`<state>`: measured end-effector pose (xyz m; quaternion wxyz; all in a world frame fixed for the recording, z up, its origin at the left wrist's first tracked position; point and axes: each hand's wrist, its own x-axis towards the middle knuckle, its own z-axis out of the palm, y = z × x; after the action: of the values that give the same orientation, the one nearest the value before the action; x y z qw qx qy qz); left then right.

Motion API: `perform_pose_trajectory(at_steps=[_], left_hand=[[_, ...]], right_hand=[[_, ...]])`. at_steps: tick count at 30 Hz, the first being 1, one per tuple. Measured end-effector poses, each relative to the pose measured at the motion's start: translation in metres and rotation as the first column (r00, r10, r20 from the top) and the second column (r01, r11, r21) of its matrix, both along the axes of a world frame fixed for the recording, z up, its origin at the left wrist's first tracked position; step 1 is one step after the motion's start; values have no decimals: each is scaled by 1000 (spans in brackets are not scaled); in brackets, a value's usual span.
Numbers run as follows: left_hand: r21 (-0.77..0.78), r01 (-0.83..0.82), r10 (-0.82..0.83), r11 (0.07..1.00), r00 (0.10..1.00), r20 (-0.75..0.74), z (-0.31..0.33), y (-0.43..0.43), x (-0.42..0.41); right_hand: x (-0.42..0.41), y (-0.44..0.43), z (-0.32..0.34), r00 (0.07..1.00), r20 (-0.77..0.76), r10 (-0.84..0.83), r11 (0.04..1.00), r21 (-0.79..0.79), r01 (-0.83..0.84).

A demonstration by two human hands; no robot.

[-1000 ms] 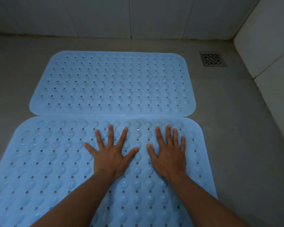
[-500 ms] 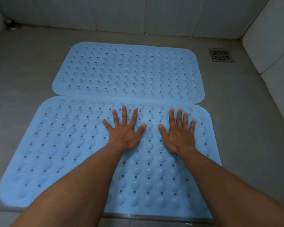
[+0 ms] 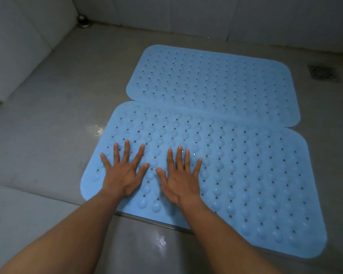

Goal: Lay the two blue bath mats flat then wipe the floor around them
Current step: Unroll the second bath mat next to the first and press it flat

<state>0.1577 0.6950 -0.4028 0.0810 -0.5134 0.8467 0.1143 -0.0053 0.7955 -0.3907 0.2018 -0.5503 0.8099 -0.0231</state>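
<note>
Both hands have an open grip: the left hand point(image 3: 123, 173) and the right hand point(image 3: 181, 178) lie palm-down, fingers spread, pressing the near bath mat point(image 3: 246, 175) and clasping nothing. Grey floor point(image 3: 48, 125) fills the room, with pale walls round it. Two blue bath mats lie on it. The far bath mat point(image 3: 216, 82) lies flat by the back wall, its front edge touching the near mat's back edge. A second ago the hands pressed nearer the mat's middle and right; now they sit at its left end. The flattening seems almost done, and the wiping not yet begun, with no cloth in sight. A small drain point(image 3: 323, 73) sits at the far right, and a wet glint point(image 3: 98, 130) shines just left of the near mat.
</note>
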Motion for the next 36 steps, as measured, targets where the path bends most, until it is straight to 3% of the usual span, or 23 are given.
perform_pose_trajectory(at_steps=[8,25,33,36], left_hand=[[-86,-45,41,995,998,-48,-10,2,5],[-98,-33,31,995,999,-14,-9,-2,5],[-38,-33,33,999,999,1,-6,-2,5],[52,-21,16,998,995,96,4,-6,1]], right_hand=[[20,0,-27,991,-107,-85,988,-139,69],[21,-3,-26,989,-117,-86,993,-92,76],[14,-6,-13,999,-28,-20,1000,24,21],[6,-4,0,998,66,5,998,70,-10]])
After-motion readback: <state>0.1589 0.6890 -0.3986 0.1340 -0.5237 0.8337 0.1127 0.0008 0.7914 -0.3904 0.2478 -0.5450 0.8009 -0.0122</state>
